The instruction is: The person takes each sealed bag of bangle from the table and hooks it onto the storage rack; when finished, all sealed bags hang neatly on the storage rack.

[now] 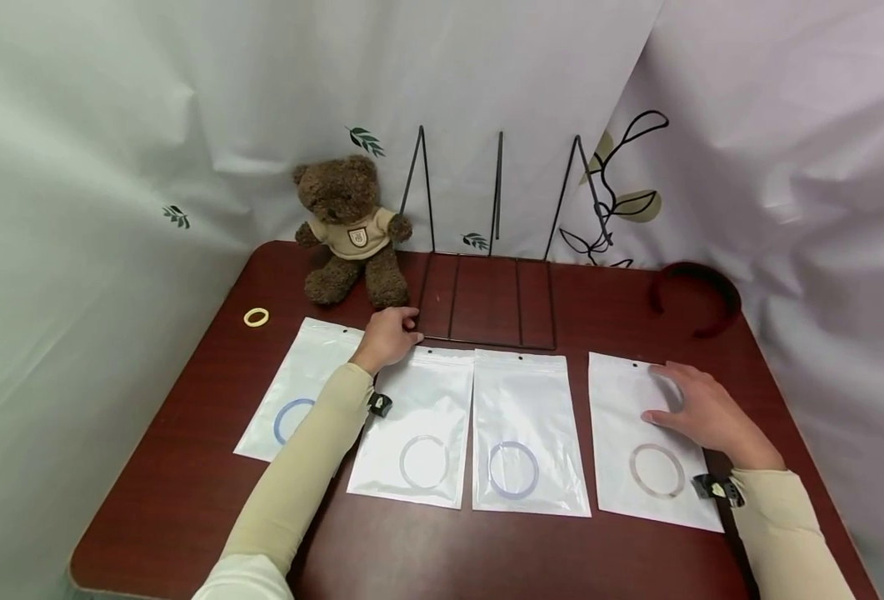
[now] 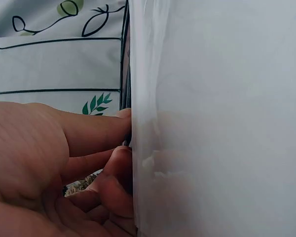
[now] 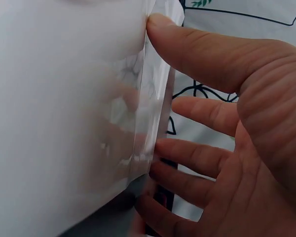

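Observation:
Several white zip bags lie in a row, each showing a ring like a bangle through its front. My left hand (image 1: 391,337) is at the front left corner of the black wire rack (image 1: 486,342), pinching its wire between thumb and finger (image 2: 121,155). Below that hand are a bag with a blue ring (image 1: 292,325), partly covered by my forearm, and a bag with a clear ring (image 1: 449,392). Beside them is a bag with a lavender ring (image 1: 531,400). Over the rightmost bag (image 1: 614,417), with its pinkish-brown ring, my right hand (image 1: 704,408) rests with fingers spread, thumb at the surface.
A brown teddy bear (image 1: 352,237) in a beige shirt sits at the back left, by the rack. A small yellow ring (image 1: 257,317) lies left of it. At the back right is a dark red headband (image 1: 734,292). White curtains hang around the brown table (image 1: 179,475).

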`<state>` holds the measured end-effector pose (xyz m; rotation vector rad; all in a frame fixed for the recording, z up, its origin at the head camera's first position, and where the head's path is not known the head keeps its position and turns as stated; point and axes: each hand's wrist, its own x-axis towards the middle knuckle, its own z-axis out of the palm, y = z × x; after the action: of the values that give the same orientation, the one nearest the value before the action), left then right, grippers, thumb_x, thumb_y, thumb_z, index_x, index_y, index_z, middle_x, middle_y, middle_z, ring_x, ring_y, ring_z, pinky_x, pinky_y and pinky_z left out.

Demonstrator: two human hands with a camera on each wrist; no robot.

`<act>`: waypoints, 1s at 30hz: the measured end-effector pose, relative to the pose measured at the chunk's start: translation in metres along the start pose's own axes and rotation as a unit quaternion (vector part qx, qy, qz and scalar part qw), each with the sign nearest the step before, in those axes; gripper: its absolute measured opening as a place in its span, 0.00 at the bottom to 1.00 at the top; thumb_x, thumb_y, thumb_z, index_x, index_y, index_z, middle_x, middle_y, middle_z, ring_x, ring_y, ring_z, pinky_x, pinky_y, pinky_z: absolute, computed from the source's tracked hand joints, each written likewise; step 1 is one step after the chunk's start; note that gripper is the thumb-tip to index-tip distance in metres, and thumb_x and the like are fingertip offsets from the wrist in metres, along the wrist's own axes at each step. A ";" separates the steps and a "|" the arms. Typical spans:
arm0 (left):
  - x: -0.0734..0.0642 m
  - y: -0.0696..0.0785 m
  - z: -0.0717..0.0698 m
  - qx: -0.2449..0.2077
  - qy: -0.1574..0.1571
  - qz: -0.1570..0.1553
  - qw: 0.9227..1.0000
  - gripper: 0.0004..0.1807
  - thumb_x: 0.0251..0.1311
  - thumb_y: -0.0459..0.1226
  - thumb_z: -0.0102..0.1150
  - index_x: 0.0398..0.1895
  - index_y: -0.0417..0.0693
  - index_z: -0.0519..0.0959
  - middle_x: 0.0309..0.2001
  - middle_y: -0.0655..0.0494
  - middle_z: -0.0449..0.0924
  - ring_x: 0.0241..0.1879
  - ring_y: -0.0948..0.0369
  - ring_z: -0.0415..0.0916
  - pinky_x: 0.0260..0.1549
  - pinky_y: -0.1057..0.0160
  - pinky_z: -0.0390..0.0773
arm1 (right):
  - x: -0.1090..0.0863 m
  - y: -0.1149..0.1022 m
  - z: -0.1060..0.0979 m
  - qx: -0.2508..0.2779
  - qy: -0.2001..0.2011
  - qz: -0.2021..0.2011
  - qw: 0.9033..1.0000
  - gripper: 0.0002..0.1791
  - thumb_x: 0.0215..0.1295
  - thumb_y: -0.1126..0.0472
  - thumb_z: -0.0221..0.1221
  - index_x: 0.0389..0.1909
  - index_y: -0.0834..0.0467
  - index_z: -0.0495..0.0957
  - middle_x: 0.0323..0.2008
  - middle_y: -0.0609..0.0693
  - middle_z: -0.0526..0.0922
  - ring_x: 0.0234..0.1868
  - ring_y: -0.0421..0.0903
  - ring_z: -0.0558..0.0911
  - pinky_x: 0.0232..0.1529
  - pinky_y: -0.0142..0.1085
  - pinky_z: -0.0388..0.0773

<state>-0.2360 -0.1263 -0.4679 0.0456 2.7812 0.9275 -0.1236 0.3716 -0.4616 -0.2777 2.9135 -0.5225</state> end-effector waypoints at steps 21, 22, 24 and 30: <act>0.002 -0.001 0.001 -0.010 0.008 -0.008 1.000 0.28 0.65 0.40 0.66 0.68 0.54 0.74 0.44 0.56 0.81 0.44 0.55 0.78 0.49 0.52 0.76 | 0.003 0.003 -0.005 -0.021 0.126 -0.052 0.990 0.42 0.47 0.54 0.79 0.66 0.54 0.76 0.40 0.56 0.76 0.40 0.49 0.73 0.36 0.41 0.70; 0.002 -0.001 0.001 -0.009 0.008 -0.008 1.000 0.28 0.65 0.40 0.66 0.68 0.54 0.74 0.44 0.56 0.81 0.44 0.55 0.78 0.49 0.52 0.76 | 0.002 0.003 -0.006 -0.024 0.137 -0.061 0.988 0.42 0.46 0.55 0.79 0.66 0.53 0.76 0.40 0.56 0.76 0.39 0.48 0.73 0.35 0.40 0.70; 0.002 -0.002 0.001 -0.011 0.009 -0.007 1.000 0.28 0.65 0.40 0.66 0.68 0.54 0.74 0.44 0.56 0.81 0.45 0.54 0.78 0.50 0.52 0.77 | 0.002 0.002 -0.009 -0.025 0.158 -0.077 0.984 0.41 0.46 0.56 0.79 0.65 0.51 0.78 0.39 0.54 0.79 0.37 0.43 0.72 0.34 0.37 0.69; 0.002 -0.003 0.000 -0.016 0.000 -0.007 1.000 0.28 0.65 0.41 0.65 0.69 0.54 0.73 0.46 0.55 0.81 0.46 0.54 0.79 0.50 0.51 0.77 | 0.000 -0.005 -0.022 0.027 0.209 -0.100 0.972 0.31 0.46 0.62 0.78 0.56 0.45 0.85 0.47 0.52 0.89 0.43 0.20 0.72 0.38 0.22 0.67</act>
<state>-0.2383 -0.1283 -0.4701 0.0210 2.7617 0.9678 -0.1274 0.3742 -0.4390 -0.5140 3.2887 -0.7737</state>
